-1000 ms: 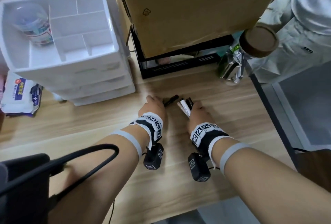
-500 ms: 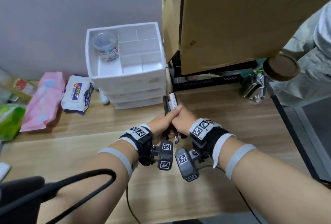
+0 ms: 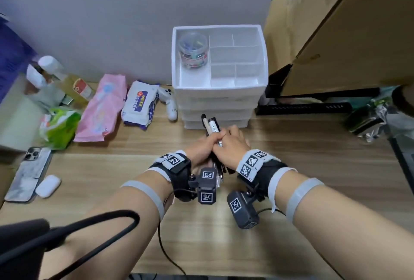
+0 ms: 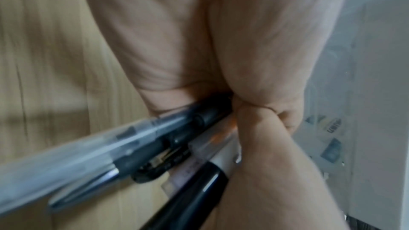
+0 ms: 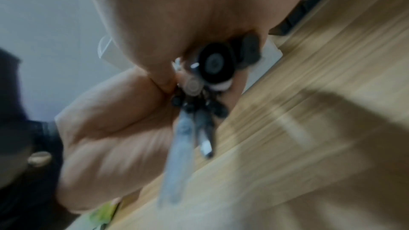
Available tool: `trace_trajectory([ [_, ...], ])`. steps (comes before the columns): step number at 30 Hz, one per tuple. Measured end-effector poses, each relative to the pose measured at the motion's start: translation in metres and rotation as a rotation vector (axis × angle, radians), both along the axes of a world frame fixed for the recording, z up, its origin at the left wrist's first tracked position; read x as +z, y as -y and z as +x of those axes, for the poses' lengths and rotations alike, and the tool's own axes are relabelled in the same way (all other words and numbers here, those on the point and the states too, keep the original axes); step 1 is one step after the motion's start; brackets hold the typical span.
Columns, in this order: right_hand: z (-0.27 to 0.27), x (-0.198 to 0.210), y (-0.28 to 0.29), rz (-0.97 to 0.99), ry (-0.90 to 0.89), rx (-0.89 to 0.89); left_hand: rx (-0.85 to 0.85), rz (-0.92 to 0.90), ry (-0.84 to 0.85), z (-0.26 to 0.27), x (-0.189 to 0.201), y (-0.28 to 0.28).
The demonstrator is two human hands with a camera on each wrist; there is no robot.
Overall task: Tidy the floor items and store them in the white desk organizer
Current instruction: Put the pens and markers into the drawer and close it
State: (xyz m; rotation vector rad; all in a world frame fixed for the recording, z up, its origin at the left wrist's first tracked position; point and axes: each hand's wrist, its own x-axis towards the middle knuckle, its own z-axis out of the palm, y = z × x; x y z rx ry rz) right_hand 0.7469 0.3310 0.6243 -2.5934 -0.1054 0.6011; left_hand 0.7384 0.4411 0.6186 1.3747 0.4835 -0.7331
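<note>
Both hands clasp one bundle of pens and markers (image 3: 211,125) just in front of the white desk organizer (image 3: 220,91). My left hand (image 3: 201,146) wraps the bundle from the left and my right hand (image 3: 230,143) from the right, fingers curled round it. The tips stick up toward the organizer's drawers. In the left wrist view a clear pen and black marker (image 4: 155,139) run under the palm. The right wrist view looks along the blurred pen ends (image 5: 210,66). The organizer's top tray holds a clear jar (image 3: 193,52) in its left compartment.
On the wooden floor (image 3: 291,145), left of the organizer, lie a white game controller (image 3: 169,103), wipe packs (image 3: 139,104), a pink pack (image 3: 100,109), a green bag (image 3: 58,126), bottles (image 3: 67,80), a phone (image 3: 28,173) and an earbud case (image 3: 48,185). A cardboard box (image 3: 347,33) stands on the right.
Both hands gathered the pens off the floor, came together round one bundle and lifted it. The view has tilted up and swung left, bringing the organizer to the middle.
</note>
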Motion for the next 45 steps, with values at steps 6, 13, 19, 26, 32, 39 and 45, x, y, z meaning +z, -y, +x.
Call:
trace_trajectory([
  [6, 0.005, -0.002, -0.011, 0.4, -0.382, -0.054, 0.082, 0.003, -0.057, -0.005, -0.009, -0.024],
  [13, 0.023, -0.037, 0.003, 0.942, -0.649, -0.757, 0.062, 0.049, -0.022, 0.0, -0.015, -0.06],
  [19, 0.045, -0.044, -0.023, 1.366, -0.68, -1.079, 0.01, 0.151, 0.09, 0.001, -0.018, -0.095],
  [26, 0.031, -0.057, -0.03, 1.435, -0.596, -1.17, -0.048, 0.147, 0.06, 0.008, -0.02, -0.125],
  [32, 0.002, -0.061, -0.019, 1.347, -0.603, -1.141, -0.128, 0.145, 0.087, 0.01, -0.01, -0.128],
  [39, -0.028, -0.058, -0.015, 1.286, -0.624, -1.14, -0.369, 0.184, 0.136, 0.009, 0.001, -0.118],
  [45, -0.045, -0.055, -0.009, 1.199, -0.652, -1.094, -0.556, 0.23, 0.237, 0.019, 0.001, -0.091],
])
